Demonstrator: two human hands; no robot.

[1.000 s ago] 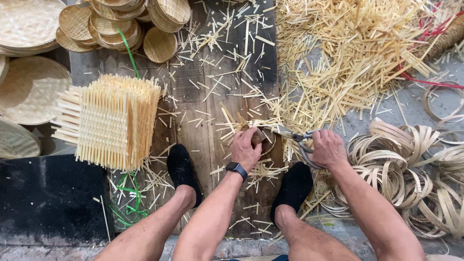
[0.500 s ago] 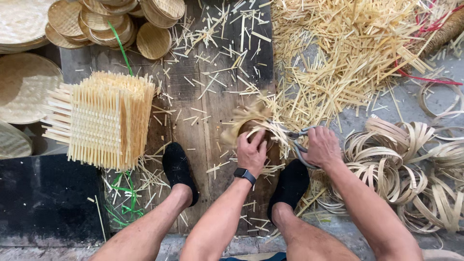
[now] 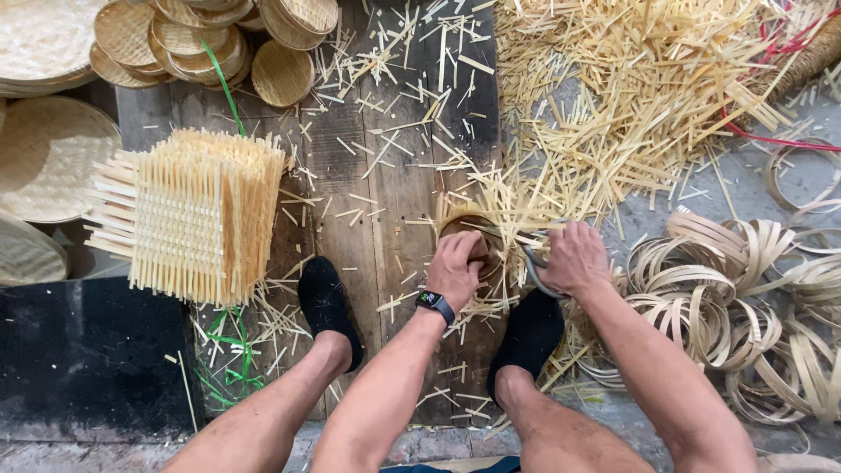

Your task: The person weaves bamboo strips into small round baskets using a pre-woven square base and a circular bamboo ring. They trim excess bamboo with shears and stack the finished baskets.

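My left hand (image 3: 455, 267), with a dark watch on the wrist, presses down on a small round woven bamboo piece (image 3: 477, 229) with loose strip ends sticking out, lying on the wooden plank floor (image 3: 368, 219). My right hand (image 3: 571, 256) grips the handles of metal shears (image 3: 531, 263) right beside that piece, blades pointing toward its rim. Both hands sit between my two feet in black socks (image 3: 328, 307).
A stack of square woven bamboo mats (image 3: 188, 215) stands at the left. Small round woven trays (image 3: 210, 31) lie at the top left. A heap of cut bamboo slivers (image 3: 631, 96) fills the top right, and coiled bamboo hoops (image 3: 745, 280) lie at the right.
The woven piece has been turned and shifted slightly under my left hand, and the shears in my right hand have moved in along its edge. The view has drifted a little.
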